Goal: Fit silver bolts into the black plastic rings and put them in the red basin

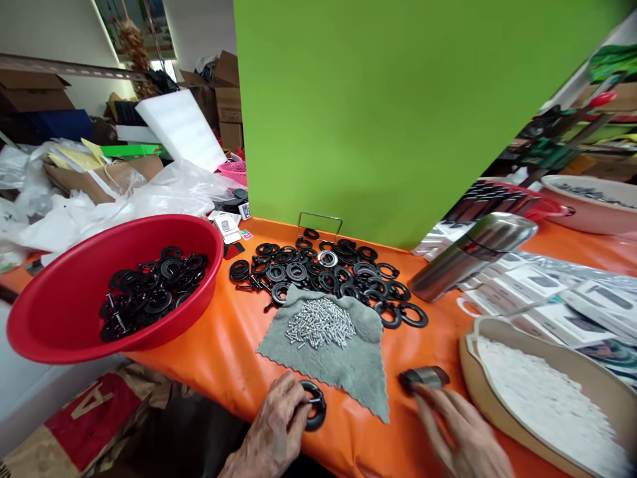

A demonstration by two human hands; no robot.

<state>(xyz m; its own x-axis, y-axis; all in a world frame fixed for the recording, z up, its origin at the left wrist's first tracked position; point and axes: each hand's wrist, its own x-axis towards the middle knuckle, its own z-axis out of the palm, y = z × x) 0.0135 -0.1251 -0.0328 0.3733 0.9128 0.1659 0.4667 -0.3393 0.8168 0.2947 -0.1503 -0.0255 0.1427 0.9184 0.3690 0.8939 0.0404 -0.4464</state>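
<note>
My left hand (279, 425) is at the near edge of the orange-covered table, its thumb and fingers closed on a black ring (314, 418). A small silver pin shows across that ring's opening. My right hand (460, 425) reaches in from the right with its fingers apart. Its fingertips are at a short dark cylindrical piece (428, 378) with a grey band; whether they grip it is unclear. Between and beyond my hands lies a grey-green cloth (338, 368), bearing a heap of small silver pins (321, 323). Many black rings (343, 272) are piled behind the cloth.
A red basin (44, 305) with black parts stands left. At right are a beige container (490, 392) of white pieces, a steel flask (470, 255) and white boxes (537, 279). A green panel (348, 119) rises behind the rings, with a wire stand (321, 216) before it.
</note>
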